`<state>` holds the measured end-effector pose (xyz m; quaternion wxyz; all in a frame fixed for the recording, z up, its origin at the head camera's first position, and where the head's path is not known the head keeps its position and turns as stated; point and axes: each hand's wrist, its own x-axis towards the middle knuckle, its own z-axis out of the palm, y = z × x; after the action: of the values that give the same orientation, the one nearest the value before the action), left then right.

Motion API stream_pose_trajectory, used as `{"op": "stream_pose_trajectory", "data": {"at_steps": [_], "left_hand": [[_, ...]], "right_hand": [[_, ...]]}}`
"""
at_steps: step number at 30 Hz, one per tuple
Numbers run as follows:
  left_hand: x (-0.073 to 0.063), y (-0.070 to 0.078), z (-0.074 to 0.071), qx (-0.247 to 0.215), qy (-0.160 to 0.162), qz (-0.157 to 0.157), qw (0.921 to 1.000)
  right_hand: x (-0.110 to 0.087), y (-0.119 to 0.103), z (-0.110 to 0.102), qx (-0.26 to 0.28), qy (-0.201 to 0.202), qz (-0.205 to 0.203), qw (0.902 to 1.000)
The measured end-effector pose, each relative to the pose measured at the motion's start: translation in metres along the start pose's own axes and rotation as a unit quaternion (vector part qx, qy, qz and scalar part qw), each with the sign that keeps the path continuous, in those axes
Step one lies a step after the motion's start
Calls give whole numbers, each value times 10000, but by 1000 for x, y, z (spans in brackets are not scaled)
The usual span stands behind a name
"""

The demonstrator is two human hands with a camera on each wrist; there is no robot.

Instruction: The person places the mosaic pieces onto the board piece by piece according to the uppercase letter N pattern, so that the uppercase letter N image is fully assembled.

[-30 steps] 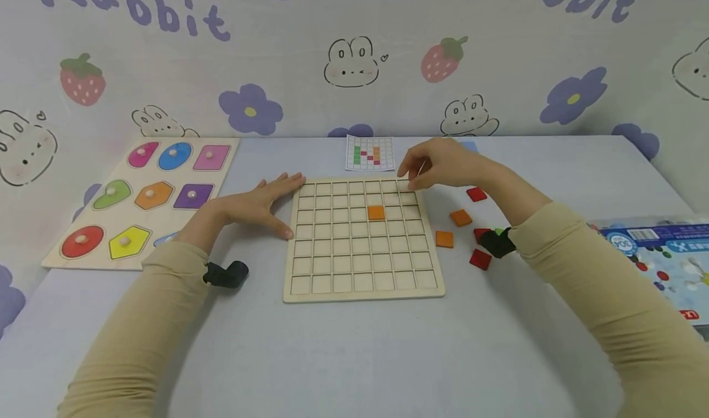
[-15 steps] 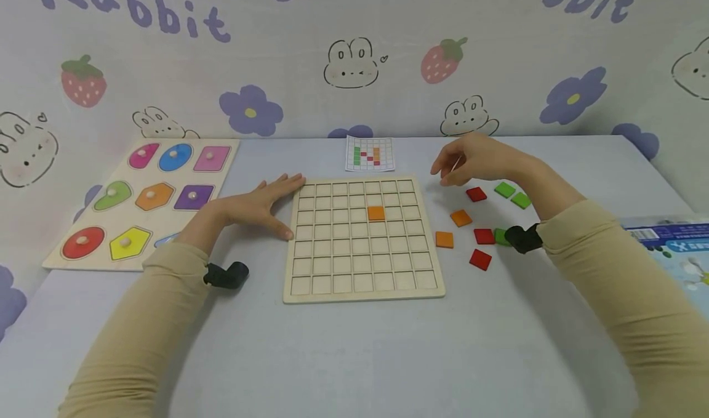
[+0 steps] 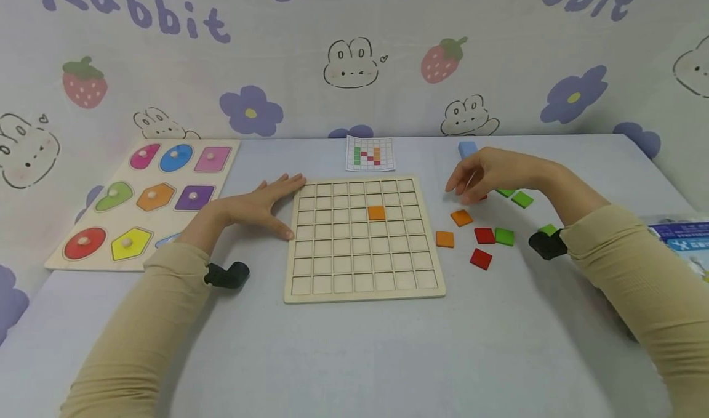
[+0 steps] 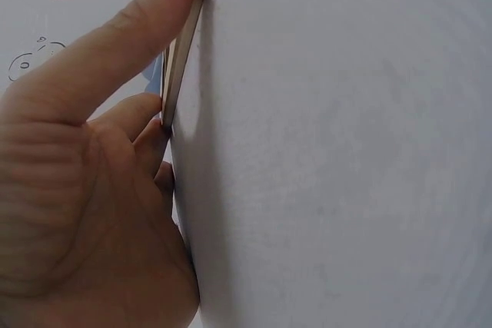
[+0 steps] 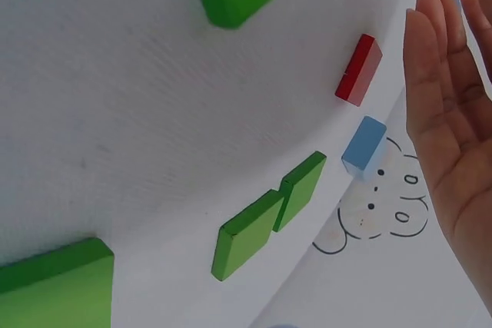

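Observation:
My left hand (image 3: 257, 205) is spread at the left edge of the wooden grid board (image 3: 364, 298), its thumb and fingers touching that edge. One orange square tile (image 3: 376, 213) sits in a cell of the board. My right hand (image 3: 493, 172) hovers right of the board with relaxed fingers and holds nothing. Just below its fingertips lies an orange tile (image 3: 461, 218), with another orange tile (image 3: 445, 239) nearer the board. A red tile (image 5: 359, 71), largely hidden by the hand in the head view, shows in the right wrist view.
Red tiles (image 3: 480, 258) and green tiles (image 3: 504, 236) lie scattered at the right. A blue block (image 3: 467, 149) and a printed pattern card (image 3: 370, 154) are at the back. On the left lies a shape puzzle board (image 3: 138, 221); a box (image 3: 681, 239) is partly behind the right sleeve.
My right hand has moved from the board's top right corner rightward, over the loose tiles. My left hand and the orange tile in the board have stayed in place.

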<state>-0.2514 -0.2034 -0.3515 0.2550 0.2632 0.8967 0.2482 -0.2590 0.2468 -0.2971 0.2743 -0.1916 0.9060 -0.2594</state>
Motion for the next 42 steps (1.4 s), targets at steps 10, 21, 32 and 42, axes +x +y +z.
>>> {"op": "stream_pose_trajectory", "data": {"at_steps": [10,21,32,42], "left_hand": [[-1,-1,1,3,33,29,10000],[-1,0,0,-31,43,31,10000],[1,-1,-1,15,-2,110,9999],[0,-3,-1,-41,-12,133,9999]], "right_hand": [[7,4,10,67,-533,80,9985],[10,2,16,63,-575,27,9983],[8,5,19,-32,-560,-95,9984],[9,1,20,-125,-541,-168,9983]]}}
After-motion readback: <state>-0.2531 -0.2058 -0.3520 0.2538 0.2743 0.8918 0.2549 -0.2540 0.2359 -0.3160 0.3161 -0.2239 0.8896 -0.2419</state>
